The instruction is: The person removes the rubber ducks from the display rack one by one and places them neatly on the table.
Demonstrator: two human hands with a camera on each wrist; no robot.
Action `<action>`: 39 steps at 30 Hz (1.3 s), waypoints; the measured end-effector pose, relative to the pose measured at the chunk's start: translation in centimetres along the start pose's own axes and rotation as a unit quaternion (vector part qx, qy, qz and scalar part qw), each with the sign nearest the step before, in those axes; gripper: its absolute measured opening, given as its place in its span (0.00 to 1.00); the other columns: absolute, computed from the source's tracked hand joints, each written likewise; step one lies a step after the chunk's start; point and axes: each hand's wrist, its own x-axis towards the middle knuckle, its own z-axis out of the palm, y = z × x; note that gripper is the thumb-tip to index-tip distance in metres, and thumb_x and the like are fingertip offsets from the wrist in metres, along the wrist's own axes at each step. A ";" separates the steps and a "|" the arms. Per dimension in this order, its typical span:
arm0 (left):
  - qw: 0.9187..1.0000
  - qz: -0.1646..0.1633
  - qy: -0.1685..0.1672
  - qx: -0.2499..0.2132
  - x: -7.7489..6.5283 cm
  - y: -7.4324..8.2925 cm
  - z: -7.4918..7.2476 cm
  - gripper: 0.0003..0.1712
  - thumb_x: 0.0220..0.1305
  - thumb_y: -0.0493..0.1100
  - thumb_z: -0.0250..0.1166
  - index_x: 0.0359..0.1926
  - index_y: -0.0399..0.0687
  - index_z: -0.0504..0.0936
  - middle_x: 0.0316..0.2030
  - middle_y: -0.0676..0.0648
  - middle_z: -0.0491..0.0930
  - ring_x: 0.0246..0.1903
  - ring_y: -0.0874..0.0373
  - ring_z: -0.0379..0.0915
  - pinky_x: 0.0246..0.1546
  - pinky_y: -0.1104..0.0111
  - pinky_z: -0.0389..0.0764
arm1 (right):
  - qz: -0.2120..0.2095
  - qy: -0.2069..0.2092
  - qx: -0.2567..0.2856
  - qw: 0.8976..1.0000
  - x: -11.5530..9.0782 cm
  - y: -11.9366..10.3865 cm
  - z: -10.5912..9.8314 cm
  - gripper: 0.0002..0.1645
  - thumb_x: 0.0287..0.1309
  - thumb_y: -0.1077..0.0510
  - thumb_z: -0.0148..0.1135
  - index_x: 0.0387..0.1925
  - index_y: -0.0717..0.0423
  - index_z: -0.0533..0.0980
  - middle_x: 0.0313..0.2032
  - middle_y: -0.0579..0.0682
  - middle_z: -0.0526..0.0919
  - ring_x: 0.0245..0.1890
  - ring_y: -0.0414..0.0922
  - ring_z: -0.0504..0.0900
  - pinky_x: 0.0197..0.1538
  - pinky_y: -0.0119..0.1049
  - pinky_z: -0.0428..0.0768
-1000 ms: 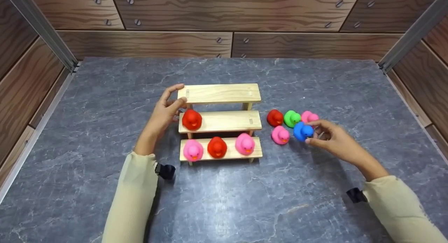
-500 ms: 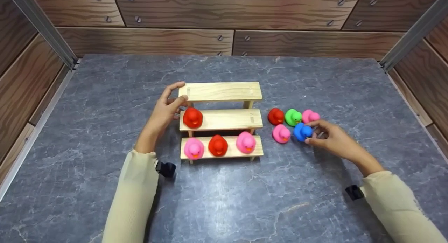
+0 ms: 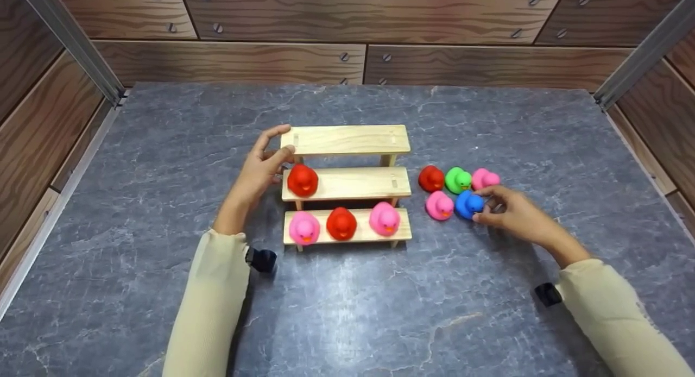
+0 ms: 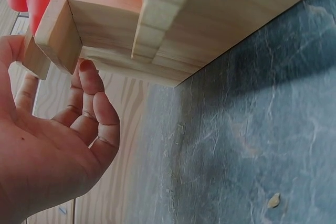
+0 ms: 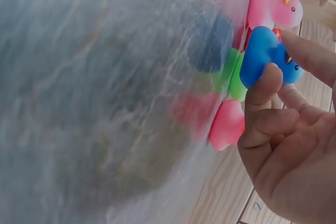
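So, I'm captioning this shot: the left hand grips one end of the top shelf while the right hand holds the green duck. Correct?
Wrong duck: in the head view the right hand holds the blue duck; the green duck sits behind it. The left hand does grip one end of the top shelf.

Closed at the far side by a back wall [image 3: 282,13] of brown wood-grain boards with dark seams and slotted screw heads. Flanked by a left wall [image 3: 46,108] and right wall [image 3: 649,113] alike, with grey metal posts [image 3: 70,43] at the far corners. Surfaced below in a grey, white-veined worktop [image 3: 168,149], catching a pale glare [image 3: 345,306].
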 end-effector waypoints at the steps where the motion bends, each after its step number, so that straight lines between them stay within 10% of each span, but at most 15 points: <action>1: 1.000 0.001 0.000 0.000 0.0 0.0 0.0 0.28 0.68 0.45 0.58 0.67 0.59 0.65 0.28 0.55 0.80 0.26 0.63 0.69 0.24 0.73 0.70 | 0.000 -0.001 0.000 1.000 0.0 0.0 0.0 0.29 0.57 0.60 0.66 0.57 0.70 0.69 0.32 0.54 0.77 0.27 0.35 0.73 0.27 0.29 0.74; 39: 1.000 0.002 0.007 0.017 0.2 -0.2 0.0 0.27 0.68 0.45 0.58 0.67 0.57 0.66 0.30 0.54 0.79 0.29 0.57 0.71 0.24 0.73 0.70 | -0.004 0.000 0.024 1.000 -0.5 -0.3 0.0 0.32 0.57 0.59 0.67 0.60 0.67 0.68 0.33 0.52 0.75 0.29 0.37 0.74 0.28 0.29 0.74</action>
